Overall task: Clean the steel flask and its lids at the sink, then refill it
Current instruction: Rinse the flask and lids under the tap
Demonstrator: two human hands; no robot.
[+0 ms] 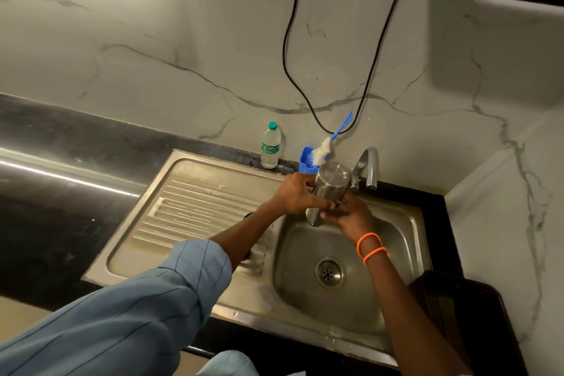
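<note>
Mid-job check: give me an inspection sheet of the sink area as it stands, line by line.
Surface: steel sink with ribbed drainboard set in a dark counter; no water seen running from the tap.
Job's things: steel flask held tilted over the basin; lids not identifiable.
Clutter: plastic water bottle at the wall; blue holder with a blue-handled brush.
Grips: left hand wraps the flask's side; right hand grips its lower end.
Cables: black cable hangs in a loop down the wall, ending above the brush.
Surroundings: marble-look wall; dark object at the counter's right edge.
</note>
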